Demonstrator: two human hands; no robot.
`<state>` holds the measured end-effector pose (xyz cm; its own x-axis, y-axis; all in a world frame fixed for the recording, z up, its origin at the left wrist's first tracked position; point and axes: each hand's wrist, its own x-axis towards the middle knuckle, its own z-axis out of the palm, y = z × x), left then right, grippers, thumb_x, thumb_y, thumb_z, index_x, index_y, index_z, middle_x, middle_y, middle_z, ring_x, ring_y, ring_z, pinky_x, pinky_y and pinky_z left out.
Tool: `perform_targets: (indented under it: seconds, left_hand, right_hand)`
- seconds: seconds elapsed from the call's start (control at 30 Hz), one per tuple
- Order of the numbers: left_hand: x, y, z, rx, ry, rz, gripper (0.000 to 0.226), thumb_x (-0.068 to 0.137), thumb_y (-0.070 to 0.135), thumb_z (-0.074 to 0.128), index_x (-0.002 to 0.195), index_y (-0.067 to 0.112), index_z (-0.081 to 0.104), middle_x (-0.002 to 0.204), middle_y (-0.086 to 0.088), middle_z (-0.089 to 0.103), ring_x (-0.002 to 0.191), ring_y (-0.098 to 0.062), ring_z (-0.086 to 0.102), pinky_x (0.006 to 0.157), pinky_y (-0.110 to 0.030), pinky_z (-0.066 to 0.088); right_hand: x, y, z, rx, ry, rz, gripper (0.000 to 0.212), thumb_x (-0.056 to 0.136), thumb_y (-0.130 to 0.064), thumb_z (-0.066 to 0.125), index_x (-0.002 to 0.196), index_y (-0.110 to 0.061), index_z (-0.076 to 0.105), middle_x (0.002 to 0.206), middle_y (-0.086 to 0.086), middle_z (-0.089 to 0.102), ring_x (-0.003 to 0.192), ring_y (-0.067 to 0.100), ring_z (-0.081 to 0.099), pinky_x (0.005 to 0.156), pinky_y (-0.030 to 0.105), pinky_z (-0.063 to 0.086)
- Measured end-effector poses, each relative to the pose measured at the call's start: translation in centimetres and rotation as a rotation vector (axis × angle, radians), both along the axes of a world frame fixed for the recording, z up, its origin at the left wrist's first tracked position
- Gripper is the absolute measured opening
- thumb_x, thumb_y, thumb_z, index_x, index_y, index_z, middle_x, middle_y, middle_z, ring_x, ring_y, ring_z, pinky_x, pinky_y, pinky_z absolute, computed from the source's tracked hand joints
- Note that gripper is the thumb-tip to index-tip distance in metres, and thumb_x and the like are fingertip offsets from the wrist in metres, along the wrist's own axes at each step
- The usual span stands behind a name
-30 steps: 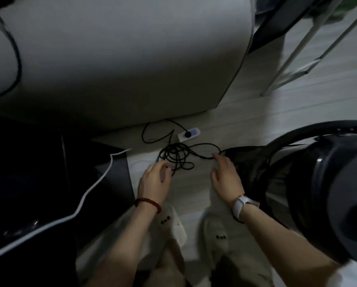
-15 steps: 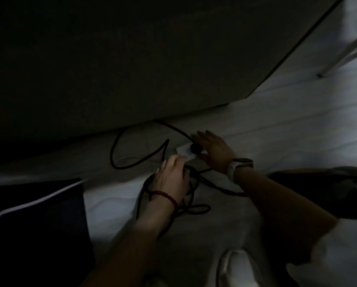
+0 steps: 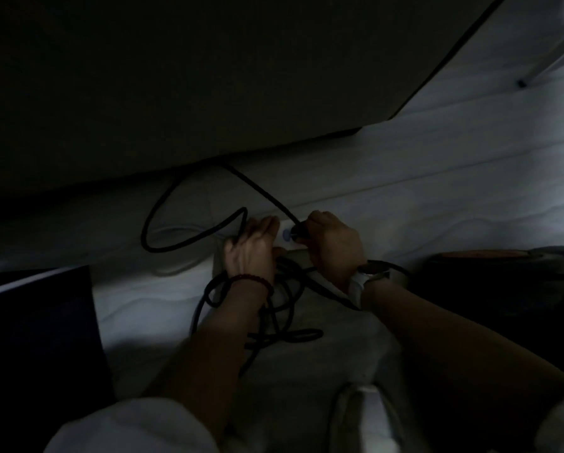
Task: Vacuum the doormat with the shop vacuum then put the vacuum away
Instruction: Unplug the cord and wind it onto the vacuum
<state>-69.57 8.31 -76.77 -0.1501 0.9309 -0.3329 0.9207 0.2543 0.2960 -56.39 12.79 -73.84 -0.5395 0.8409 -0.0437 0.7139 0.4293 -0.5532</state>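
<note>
The view is very dark, so details are limited, but the right hand [image 3: 334, 245] has its fingers curled round a black plug [image 3: 299, 231] seated in a white power strip [image 3: 288, 239] lying on the pale floor [image 3: 437, 197], while the left hand [image 3: 253, 248] lies with fairly straight fingers on the strip's near end, apparently pressing it down. A black power cord [image 3: 189, 238] loops away from the plug and piles in a loose tangle [image 3: 283, 308] below both wrists. The shop vacuum itself may be the dark mass [image 3: 509, 289] at the right edge; I cannot tell for certain. The plug is small, hard and stiff, probably snug in its socket, so the sound place to take it is its body, not the cable; the strip is light and would likely lift unless held. The cord is limp and springy, best gathered in coils.
</note>
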Motion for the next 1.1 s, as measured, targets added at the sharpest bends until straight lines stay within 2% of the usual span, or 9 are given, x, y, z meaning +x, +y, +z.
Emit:
perform_targets:
  seconds: [0.1, 0.23, 0.47, 0.6, 0.67, 0.8, 0.93, 1.0, 1.1]
  left_hand:
    - [-0.3, 0.9, 0.4, 0.068, 0.014, 0.015, 0.026, 0.070, 0.029, 0.065, 0.094, 0.018, 0.069, 0.088, 0.000, 0.070, 0.081, -0.015, 0.068, 0.058, -0.026, 0.050]
    - [0.2, -1.2, 1.7, -0.132, -0.174, 0.002, 0.043, 0.089, 0.020, 0.058, 0.130, 0.010, 0.051, 0.131, -0.010, 0.054, 0.127, -0.026, 0.044, 0.094, -0.037, 0.043]
    - [0.8, -6.4, 14.0, 0.336, -0.181, 0.448, 0.039, 0.081, 0.028, 0.059, 0.115, 0.010, 0.050, 0.119, -0.018, 0.052, 0.112, -0.028, 0.043, 0.093, -0.037, 0.034]
    - [-1.4, -5.9, 15.7, -0.471, -0.186, 0.123, 0.075, 0.091, 0.033, 0.052, 0.148, 0.022, 0.005, 0.155, -0.004, 0.017, 0.143, -0.020, 0.014, 0.115, -0.044, 0.008]
    - [-1.4, -5.7, 16.6, -0.640, -0.319, 0.087, 0.063, 0.093, 0.030, 0.051, 0.147, 0.018, 0.019, 0.148, -0.007, 0.035, 0.134, -0.023, 0.034, 0.114, -0.041, 0.021]
    - [1.7, -5.1, 23.6, -0.540, -1.049, 0.795, 0.033, 0.096, 0.038, 0.043, 0.112, 0.011, 0.054, 0.100, -0.002, 0.057, 0.094, -0.020, 0.051, 0.073, -0.022, 0.040]
    - [3.5, -3.3, 34.0, -0.500, -1.785, 1.336, 0.056, 0.096, 0.051, 0.026, 0.092, 0.003, 0.054, 0.074, -0.008, 0.066, 0.075, -0.017, 0.059, 0.072, -0.026, 0.050]
    - [3.3, -2.8, 38.9, -0.337, -1.800, 1.382, 0.034, 0.101, 0.029, 0.030, 0.083, 0.008, 0.048, 0.045, 0.004, 0.052, 0.039, -0.005, 0.046, 0.037, -0.013, 0.039]
    - [2.8, -3.7, 44.3, -0.299, -1.577, 1.082, 0.022, 0.101, 0.015, 0.031, 0.090, 0.015, 0.050, 0.041, 0.009, 0.040, 0.028, -0.001, 0.027, 0.029, -0.011, 0.020]
  right_hand:
    - [-1.0, 1.3, 3.8, 0.011, 0.113, -0.013, 0.024, 0.075, -0.022, 0.052, 0.072, -0.001, 0.062, 0.073, 0.016, 0.060, 0.071, 0.023, 0.054, 0.048, 0.027, 0.040]
    - [1.0, 2.3, 6.8, -0.111, 0.174, -0.216, 0.025, 0.081, -0.018, 0.053, 0.089, 0.003, 0.065, 0.087, 0.022, 0.055, 0.076, 0.038, 0.057, 0.063, 0.047, 0.052]
    - [4.1, -6.7, 14.6, -0.137, 0.344, -0.473, 0.022, 0.087, -0.018, 0.053, 0.093, -0.003, 0.067, 0.091, 0.001, 0.052, 0.086, 0.021, 0.057, 0.082, 0.026, 0.049]
    - [5.4, -10.6, 20.5, -0.064, 0.268, -0.587, 0.027, 0.086, -0.019, 0.050, 0.095, 0.000, 0.066, 0.095, -0.002, 0.049, 0.090, 0.014, 0.050, 0.086, 0.003, 0.033]
    - [5.9, -11.8, 23.8, -0.009, 0.248, -0.580, 0.026, 0.087, -0.019, 0.049, 0.098, -0.001, 0.064, 0.099, -0.001, 0.049, 0.093, 0.014, 0.048, 0.088, 0.005, 0.033]
    - [6.9, -13.0, 30.3, 0.119, 0.255, -0.420, 0.017, 0.095, -0.022, 0.044, 0.104, -0.012, 0.054, 0.104, 0.000, 0.048, 0.099, 0.011, 0.043, 0.093, 0.012, 0.031]
    - [8.0, -16.1, 35.3, 0.057, 0.129, -0.233, 0.015, 0.092, -0.019, 0.048, 0.105, -0.015, 0.055, 0.105, 0.000, 0.050, 0.096, 0.021, 0.045, 0.091, 0.015, 0.032]
    - [9.0, -18.3, 37.3, -0.080, 0.066, -0.186, 0.019, 0.093, -0.027, 0.046, 0.107, -0.018, 0.056, 0.103, -0.001, 0.053, 0.094, 0.020, 0.048, 0.086, 0.021, 0.040]
    - [9.6, -20.7, 40.5, -0.519, 0.061, -0.305, 0.033, 0.093, -0.014, 0.043, 0.123, -0.020, 0.056, 0.120, 0.004, 0.059, 0.113, 0.023, 0.053, 0.097, 0.030, 0.043]
